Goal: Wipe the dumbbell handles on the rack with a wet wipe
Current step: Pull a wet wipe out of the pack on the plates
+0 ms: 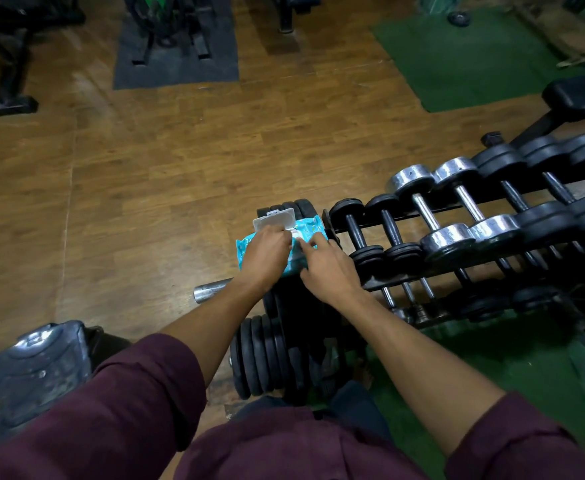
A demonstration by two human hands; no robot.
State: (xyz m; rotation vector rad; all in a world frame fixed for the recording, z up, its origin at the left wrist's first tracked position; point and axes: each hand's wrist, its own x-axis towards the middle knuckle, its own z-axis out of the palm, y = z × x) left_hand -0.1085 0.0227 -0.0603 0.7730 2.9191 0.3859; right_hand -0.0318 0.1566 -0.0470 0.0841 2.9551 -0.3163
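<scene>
A teal wet wipe pack [307, 227] lies on top of a stack of black weight plates, with its white lid [274, 220] flipped open. My left hand [267, 252] reaches over the pack, its fingertips pinching the white wipe [293, 234] at the opening. My right hand [327, 268] rests flat on the right side of the pack, its fingers stretched toward the opening. Just to the right, the dumbbell rack [370, 281] holds small black dumbbells [357, 231], chrome dumbbells [427, 210] and larger black ones [513, 195]. Their handles are bare.
Black weight plates [260, 355] stand on edge below the pack. A steel bar end [211, 289] pokes out at the left, and a large metal weight [38, 365] sits on the floor at the lower left. Benches and machines stand at the back, with a green mat [464, 57] at the upper right.
</scene>
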